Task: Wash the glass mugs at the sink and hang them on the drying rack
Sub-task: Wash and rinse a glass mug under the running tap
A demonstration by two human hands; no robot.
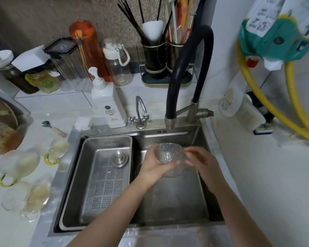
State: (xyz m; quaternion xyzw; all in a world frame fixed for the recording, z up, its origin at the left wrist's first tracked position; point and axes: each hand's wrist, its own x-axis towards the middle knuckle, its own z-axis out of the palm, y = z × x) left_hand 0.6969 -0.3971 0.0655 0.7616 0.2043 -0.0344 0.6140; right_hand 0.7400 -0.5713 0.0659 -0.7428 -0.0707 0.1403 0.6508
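I hold a textured clear glass mug (169, 154) over the steel sink (175, 196), below the black faucet hose (189, 68). My left hand (154, 165) cups its body from the left and below, fingers curled round it. My right hand (201, 162) grips the right side, where the yellow handle shows between the fingers. Several more glass mugs with yellow handles (56, 151) (18, 166) lie on the counter to the left, with milky residue inside. No water stream is visible. No drying rack is in view.
A perforated steel drain tray (100, 179) fills the sink's left half. A white soap pump bottle (107, 102), a small tap (140, 113), bottles, jars and utensil holders (155, 57) stand behind. A spoon (53, 128) lies on the counter. A yellow hose (268, 102) runs along the right wall.
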